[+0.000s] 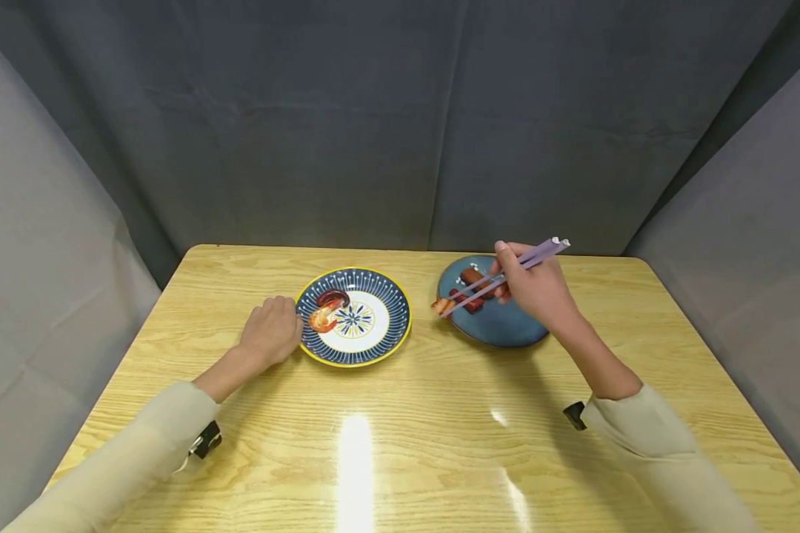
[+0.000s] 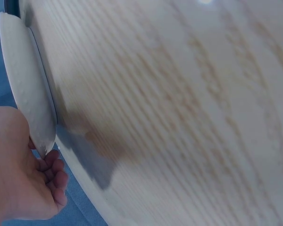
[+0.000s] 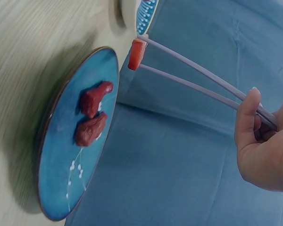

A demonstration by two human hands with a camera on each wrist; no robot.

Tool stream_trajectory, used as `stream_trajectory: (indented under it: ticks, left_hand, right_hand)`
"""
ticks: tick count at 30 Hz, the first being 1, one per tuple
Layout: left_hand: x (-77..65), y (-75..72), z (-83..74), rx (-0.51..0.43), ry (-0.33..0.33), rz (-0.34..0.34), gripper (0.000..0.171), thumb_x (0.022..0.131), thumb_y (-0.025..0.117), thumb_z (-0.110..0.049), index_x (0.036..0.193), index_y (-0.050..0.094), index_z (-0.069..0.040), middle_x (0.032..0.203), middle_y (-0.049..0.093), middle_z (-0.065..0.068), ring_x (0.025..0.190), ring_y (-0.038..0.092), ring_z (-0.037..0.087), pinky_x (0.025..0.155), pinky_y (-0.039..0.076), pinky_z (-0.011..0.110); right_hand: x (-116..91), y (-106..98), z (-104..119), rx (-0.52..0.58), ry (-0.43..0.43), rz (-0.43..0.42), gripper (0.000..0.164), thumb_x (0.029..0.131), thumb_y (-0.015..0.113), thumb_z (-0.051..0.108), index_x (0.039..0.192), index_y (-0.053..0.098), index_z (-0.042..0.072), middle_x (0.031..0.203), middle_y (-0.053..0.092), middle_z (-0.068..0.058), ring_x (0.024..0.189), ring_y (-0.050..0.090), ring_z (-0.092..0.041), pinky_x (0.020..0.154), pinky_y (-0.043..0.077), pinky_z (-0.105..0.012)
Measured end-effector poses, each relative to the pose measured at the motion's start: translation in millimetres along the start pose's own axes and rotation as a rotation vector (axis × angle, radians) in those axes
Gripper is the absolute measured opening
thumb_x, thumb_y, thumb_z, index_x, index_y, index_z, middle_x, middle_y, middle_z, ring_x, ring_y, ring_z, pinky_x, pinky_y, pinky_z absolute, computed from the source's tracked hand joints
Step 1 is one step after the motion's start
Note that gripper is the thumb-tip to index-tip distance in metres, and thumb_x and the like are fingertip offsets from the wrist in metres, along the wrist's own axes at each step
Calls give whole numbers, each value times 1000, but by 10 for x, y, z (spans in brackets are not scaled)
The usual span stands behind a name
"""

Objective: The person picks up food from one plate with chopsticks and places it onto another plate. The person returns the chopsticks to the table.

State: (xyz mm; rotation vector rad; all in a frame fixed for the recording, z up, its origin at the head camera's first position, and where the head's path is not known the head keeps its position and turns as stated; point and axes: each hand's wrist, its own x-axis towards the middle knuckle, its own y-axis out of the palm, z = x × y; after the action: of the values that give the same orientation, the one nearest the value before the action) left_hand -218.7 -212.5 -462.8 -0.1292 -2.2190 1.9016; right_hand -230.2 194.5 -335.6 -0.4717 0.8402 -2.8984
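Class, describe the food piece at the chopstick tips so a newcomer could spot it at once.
On the wooden table, find the blue plate at the right in the head view. The right hand near it holds pale purple chopsticks, their tips gripping an orange-red food piece. The dark pieces and the shrimp lie on plates; only this one is held in the air.

"What lay on the left plate (image 1: 400, 318)?"

"A shrimp (image 1: 322, 320), with another food piece (image 1: 334, 296) just behind it, both left of centre. The left hand (image 1: 272, 329) was at its left rim."

"And to the right?"

"The second plate (image 1: 507, 326), bearing two meat pieces (image 3: 90, 130). A morsel (image 3: 136, 55) hung between chopsticks (image 1: 541, 249) near its left rim."

"Behind?"

"A curtain (image 1: 307, 148), past the table (image 1: 413, 444)."
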Motion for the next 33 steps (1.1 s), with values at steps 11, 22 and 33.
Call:
stream_trajectory:
  ticks: [11,22,33]
  left_hand:
    - [-11,-25,-11,11,-4,19,22,100,40,-15,90,48,3,83,45,14,82,48,33,69,41,44]
    - [-16,-18,0,8,-5,23,23,100,40,-15,90,49,3,83,45,14,82,48,33,70,42,45]
    - [-15,-31,-22,12,9,2,22,99,41,-15,88,48,3,82,45,14,81,48,33,68,42,45]
  right_hand:
    - [-48,-103,-176,14,27,-34,48,106,48,33,85,64,-8,64,63,-16,49,63,-18,50,55,-32]
    - [-111,-198,-295,-9,71,-48,50,105,48,34,84,63,-8,65,62,-15,50,63,-16,50,54,-30]
    - [-135,-298,-376,-51,97,-38,53,105,47,38,84,65,-7,65,63,-14,51,64,-17,51,55,-32]
